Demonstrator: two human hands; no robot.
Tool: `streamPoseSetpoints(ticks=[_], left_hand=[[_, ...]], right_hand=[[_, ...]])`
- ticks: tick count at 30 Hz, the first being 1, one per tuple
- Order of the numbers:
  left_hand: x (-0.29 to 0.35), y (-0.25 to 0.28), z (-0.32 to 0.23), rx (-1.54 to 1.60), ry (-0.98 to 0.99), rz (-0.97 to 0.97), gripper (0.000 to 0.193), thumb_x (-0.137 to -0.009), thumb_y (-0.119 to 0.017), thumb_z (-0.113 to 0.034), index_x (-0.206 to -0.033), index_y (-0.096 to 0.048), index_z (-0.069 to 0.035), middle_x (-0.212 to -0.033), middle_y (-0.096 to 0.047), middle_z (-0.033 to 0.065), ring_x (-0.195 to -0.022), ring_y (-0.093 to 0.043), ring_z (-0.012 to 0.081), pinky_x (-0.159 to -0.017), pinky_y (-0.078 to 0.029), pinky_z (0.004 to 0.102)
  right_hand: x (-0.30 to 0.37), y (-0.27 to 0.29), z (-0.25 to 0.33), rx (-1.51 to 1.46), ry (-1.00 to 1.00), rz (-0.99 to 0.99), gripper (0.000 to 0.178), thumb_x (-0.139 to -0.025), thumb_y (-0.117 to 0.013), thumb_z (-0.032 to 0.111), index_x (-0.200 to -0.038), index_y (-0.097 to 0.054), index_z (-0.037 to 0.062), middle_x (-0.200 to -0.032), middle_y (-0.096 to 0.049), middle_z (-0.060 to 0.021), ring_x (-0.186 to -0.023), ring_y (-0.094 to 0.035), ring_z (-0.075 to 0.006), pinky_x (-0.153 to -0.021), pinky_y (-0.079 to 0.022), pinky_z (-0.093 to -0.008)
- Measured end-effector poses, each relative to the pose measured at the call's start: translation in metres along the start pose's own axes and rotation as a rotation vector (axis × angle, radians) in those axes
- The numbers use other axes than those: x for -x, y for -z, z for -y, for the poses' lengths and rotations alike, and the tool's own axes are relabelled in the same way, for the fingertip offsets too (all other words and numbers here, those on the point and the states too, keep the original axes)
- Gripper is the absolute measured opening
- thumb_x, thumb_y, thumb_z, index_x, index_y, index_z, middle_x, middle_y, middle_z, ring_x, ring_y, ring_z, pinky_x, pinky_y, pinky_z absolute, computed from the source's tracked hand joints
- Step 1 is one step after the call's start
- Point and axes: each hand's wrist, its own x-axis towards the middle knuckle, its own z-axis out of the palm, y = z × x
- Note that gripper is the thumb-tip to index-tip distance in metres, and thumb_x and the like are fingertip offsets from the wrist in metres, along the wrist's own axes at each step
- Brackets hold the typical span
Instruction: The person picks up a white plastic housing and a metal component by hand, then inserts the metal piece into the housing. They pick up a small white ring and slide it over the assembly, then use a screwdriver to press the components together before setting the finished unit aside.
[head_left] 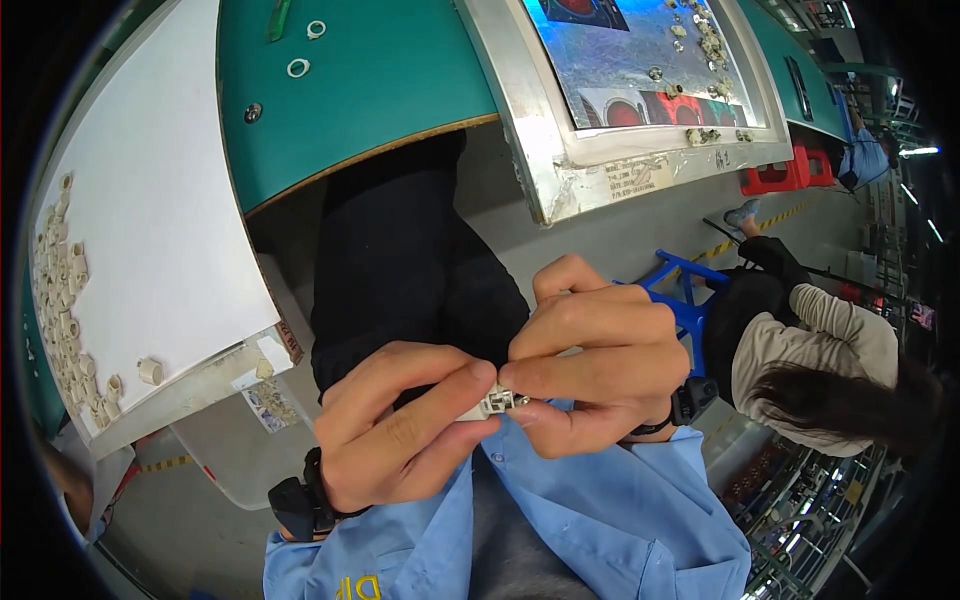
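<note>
Close over my lap, a small white plastic part (pixel 492 403) with metal bits in its open end sits between my two hands. My left hand (pixel 405 425) is closed, pinching the part's left side between thumb and fingers. From the other side, my right hand (pixel 600 365) is closed too, with its thumb and fingertips pressed at the part's right end. A small shiny metal piece shows by those right fingertips; whether it is joined to the part I cannot tell. The fingers cover much of the part.
At left, a white board (pixel 165 190) holds many cream plastic pieces (pixel 65 290) along its far-left side. White rings (pixel 298 68) and a metal disc (pixel 253 113) lie on the green table (pixel 360 85). A framed tray (pixel 640 185) with small pieces stands right. A seated person (pixel 815 340) is nearby.
</note>
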Motion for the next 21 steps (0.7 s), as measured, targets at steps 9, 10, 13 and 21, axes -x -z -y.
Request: streamPoseSetpoints(ticks=[9, 10, 13, 21], left_hand=[[0.000, -0.006, -0.005, -0.028, -0.012, 0.000, 0.036, -0.081, -0.079, -0.010, -0.110, -0.067, 0.008, -0.093, -0.066, 0.0221, -0.074, -0.067, 0.0270, -0.061, -0.053, 0.0318], [-0.001, -0.007, -0.007, -0.031, 0.003, -0.024, 0.037, -0.076, -0.082, -0.007, -0.108, -0.068, 0.008, -0.092, -0.066, 0.0207, -0.074, -0.067, 0.0272, -0.061, -0.055, 0.0319], [-0.002, -0.010, -0.008, -0.035, 0.032, -0.074, 0.040, -0.068, -0.086, -0.002, -0.103, -0.070, 0.009, -0.091, -0.067, 0.0178, -0.072, -0.069, 0.0274, -0.061, -0.058, 0.0321], [0.001, -0.013, -0.007, -0.078, -0.004, -0.071, 0.038, -0.069, -0.086, -0.004, -0.101, -0.069, 0.008, -0.089, -0.067, 0.0180, -0.071, -0.070, 0.0276, -0.061, -0.060, 0.0339]], right_hand=[[0.008, 0.000, 0.004, -0.043, -0.055, -0.042, 0.024, -0.073, -0.084, 0.012, -0.090, -0.073, -0.0011, -0.074, -0.070, -0.0134, -0.055, -0.060, -0.0180, -0.057, -0.036, -0.0339], [0.009, -0.003, 0.004, -0.042, -0.056, -0.039, 0.024, -0.073, -0.084, 0.012, -0.090, -0.073, -0.0011, -0.074, -0.070, -0.0134, -0.055, -0.060, -0.0180, -0.057, -0.036, -0.0339], [0.014, -0.010, 0.005, -0.111, -0.103, -0.146, 0.022, -0.076, -0.084, 0.010, -0.092, -0.073, -0.0006, -0.076, -0.071, -0.0138, -0.058, -0.063, -0.0181, -0.058, -0.036, -0.0338], [0.018, -0.005, -0.002, -0.120, -0.024, -0.081, 0.020, -0.078, -0.083, 0.008, -0.092, -0.073, -0.0010, -0.083, -0.072, -0.0141, -0.059, -0.066, -0.0188, -0.058, -0.035, -0.0336]])
